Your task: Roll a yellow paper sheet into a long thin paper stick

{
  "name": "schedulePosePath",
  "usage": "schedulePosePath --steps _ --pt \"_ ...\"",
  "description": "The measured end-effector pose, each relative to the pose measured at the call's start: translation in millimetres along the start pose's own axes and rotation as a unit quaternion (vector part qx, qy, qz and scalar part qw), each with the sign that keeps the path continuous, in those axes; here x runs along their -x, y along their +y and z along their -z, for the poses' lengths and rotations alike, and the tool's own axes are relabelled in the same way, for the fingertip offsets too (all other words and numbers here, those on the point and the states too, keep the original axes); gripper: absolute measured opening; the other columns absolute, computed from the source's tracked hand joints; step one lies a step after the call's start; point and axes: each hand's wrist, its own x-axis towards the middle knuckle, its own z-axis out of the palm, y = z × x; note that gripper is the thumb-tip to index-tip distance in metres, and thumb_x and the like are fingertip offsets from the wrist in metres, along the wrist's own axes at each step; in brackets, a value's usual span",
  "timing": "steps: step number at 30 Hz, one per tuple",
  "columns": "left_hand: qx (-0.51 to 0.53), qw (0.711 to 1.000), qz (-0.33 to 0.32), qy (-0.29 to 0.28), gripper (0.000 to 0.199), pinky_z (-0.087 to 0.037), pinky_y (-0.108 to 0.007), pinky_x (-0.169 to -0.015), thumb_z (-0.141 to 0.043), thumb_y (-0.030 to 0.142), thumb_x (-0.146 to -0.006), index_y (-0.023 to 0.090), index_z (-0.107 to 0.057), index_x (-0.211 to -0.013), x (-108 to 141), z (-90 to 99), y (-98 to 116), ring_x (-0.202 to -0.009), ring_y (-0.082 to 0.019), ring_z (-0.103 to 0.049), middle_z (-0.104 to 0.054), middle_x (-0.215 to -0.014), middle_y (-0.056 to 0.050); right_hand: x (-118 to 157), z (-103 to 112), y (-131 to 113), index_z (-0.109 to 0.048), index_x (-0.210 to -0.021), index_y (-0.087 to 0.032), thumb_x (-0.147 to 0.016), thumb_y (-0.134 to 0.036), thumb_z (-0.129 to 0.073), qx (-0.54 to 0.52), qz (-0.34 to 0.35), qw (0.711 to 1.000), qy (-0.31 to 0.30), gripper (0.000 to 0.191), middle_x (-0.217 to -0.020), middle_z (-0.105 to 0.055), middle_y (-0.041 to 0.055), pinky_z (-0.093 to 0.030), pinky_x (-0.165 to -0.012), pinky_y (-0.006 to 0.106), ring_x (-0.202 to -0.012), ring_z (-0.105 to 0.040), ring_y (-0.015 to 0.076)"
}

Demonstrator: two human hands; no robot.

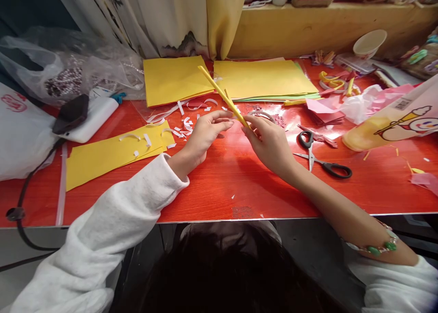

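My right hand (pixel 268 142) pinches the lower end of a thin rolled yellow paper strip (pixel 219 90), which slants up to the left above the red table; a shorter yellow piece sticks out beside it. My left hand (pixel 206 137) is just left of the strip, thumb and fingertips brought together near its lower part; whether they grip anything is too small to tell. Two stacks of yellow paper, one at left (pixel 178 81) and one at right (pixel 260 79), lie behind the hands. Open scissors (pixel 311 158) with black handles lie right of my right hand.
Cut yellow sheets (pixel 109 155) and white paper scraps (pixel 185 128) lie at the left. Farther left are a phone (pixel 71 114), a white box and plastic bags (pixel 23 135). A drink cup (pixel 393 117), pink paper (pixel 325 110) and a tape roll are at the right.
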Motion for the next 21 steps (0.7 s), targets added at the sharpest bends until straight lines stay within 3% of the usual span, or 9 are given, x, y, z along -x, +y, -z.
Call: schedulePosePath --steps 4,8,11,16,21 --pt "0.021 0.999 0.047 0.002 0.022 -0.035 -0.016 -0.049 -0.058 0.015 -0.072 0.019 -0.066 -0.091 -1.8 2.7 1.5 -0.056 -0.004 -0.047 -0.064 -0.089 -0.001 -0.8 2.0 -0.2 -0.058 -0.104 -0.019 -0.086 -0.014 -0.045 -0.005 -0.002 1.000 -0.002 0.023 -0.090 -0.064 0.0067 -0.045 -0.064 0.029 -0.078 -0.059 0.0165" --pt "0.030 0.998 0.059 0.002 0.026 -0.027 -0.016 -0.041 -0.058 0.016 -0.071 0.019 -0.065 -0.096 -0.6 2.3 5.7 -0.046 -0.001 -0.038 -0.063 -0.086 -0.001 -0.8 2.7 -0.1 -0.057 -0.104 -0.019 -0.086 -0.013 -0.045 0.004 -0.001 1.000 -0.006 0.023 -0.087 -0.063 0.0064 -0.044 -0.064 0.028 -0.076 -0.058 0.0161" --pt "0.042 0.996 0.078 0.006 0.034 -0.024 -0.015 -0.038 -0.058 0.015 -0.071 0.021 -0.060 -0.104 0.9 1.4 7.7 -0.044 -0.001 -0.036 -0.061 -0.082 -0.001 -0.6 3.0 -0.5 -0.058 -0.105 -0.017 -0.086 -0.013 -0.046 0.006 0.003 1.000 -0.008 0.023 -0.086 -0.063 0.0067 -0.044 -0.064 0.028 -0.075 -0.057 0.0159" --pt "0.057 0.994 0.092 -0.011 0.013 -0.022 -0.014 -0.037 -0.058 0.015 -0.071 0.016 -0.063 -0.082 0.6 1.6 7.1 -0.046 0.000 -0.035 -0.057 -0.082 -0.002 0.1 3.0 -1.2 -0.059 -0.104 -0.018 -0.085 -0.013 -0.047 0.015 0.010 1.000 -0.004 0.023 -0.085 -0.063 0.0055 -0.044 -0.063 0.028 -0.073 -0.058 0.0157" --pt "0.070 0.992 0.107 -0.004 0.020 -0.025 -0.013 -0.038 -0.056 0.010 -0.069 0.019 -0.063 -0.085 1.6 1.2 8.1 -0.052 -0.002 -0.040 -0.056 -0.090 -0.002 1.1 2.5 1.4 -0.057 -0.106 -0.019 -0.086 -0.014 -0.045 0.012 0.016 1.000 0.002 0.024 -0.088 -0.064 0.0059 -0.046 -0.064 0.028 -0.075 -0.058 0.0157"
